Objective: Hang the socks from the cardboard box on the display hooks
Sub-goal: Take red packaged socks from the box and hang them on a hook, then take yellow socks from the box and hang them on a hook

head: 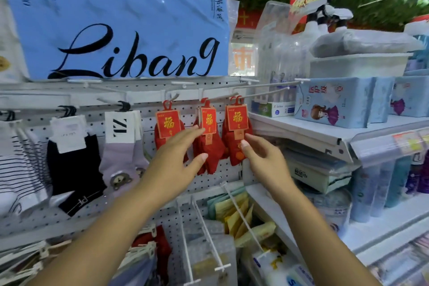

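Three packs of red socks with red-and-gold cards hang on white display hooks (262,91) on the pegboard: a left pack (167,126), a middle pack (208,146) and a right pack (236,132). My left hand (176,158) reaches up with spread fingers, its fingertips touching the middle pack's card. My right hand (262,160) is spread open just right of the right pack, thumb at its lower edge. Neither hand grips anything. No cardboard box is in view.
Striped, black and lilac socks (118,153) hang to the left. A blue "Libang" package (116,23) stands above. Long empty hooks (241,213) jut out below the hands. Shelves (301,132) of packaged goods and bottles fill the right side.
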{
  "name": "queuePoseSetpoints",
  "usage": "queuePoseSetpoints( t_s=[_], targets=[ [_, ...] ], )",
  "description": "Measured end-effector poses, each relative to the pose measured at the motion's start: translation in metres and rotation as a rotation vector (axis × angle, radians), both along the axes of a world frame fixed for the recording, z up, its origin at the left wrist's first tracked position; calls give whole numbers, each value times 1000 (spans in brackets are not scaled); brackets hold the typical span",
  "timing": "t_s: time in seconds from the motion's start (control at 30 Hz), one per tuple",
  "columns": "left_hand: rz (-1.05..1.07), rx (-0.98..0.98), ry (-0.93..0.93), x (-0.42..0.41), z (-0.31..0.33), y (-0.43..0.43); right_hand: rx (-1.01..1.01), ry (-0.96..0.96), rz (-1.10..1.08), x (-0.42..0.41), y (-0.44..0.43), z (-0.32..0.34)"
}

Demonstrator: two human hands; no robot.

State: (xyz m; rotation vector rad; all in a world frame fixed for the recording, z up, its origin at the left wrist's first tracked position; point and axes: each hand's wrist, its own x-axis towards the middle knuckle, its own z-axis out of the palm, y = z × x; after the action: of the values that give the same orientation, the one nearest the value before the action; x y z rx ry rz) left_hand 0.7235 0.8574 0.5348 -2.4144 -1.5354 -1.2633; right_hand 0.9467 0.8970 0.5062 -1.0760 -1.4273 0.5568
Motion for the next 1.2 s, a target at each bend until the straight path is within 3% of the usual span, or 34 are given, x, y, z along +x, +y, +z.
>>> queuePoseSetpoints(
  t_s=[0.33, 0.5, 0.83, 0.97, 1.2],
  targets=[
    [64, -88, -51, -108, -63, -133, -37, -254, 76, -105, -138, -54],
    [242, -186, -67, -203, -120, -235, -68, -370, 237, -207, -217, -96],
    [820, -443, -391, -374, -265, -495, -326, -615, 762, -430, -383, -225],
    [1055, -553, -465, -407, -301, -593, -360, -712, 1062, -494, -448, -267],
    [1500, -688, -637, -435, -356, -720, -334, -950, 1396, -593, -518, -313]
  ],
)
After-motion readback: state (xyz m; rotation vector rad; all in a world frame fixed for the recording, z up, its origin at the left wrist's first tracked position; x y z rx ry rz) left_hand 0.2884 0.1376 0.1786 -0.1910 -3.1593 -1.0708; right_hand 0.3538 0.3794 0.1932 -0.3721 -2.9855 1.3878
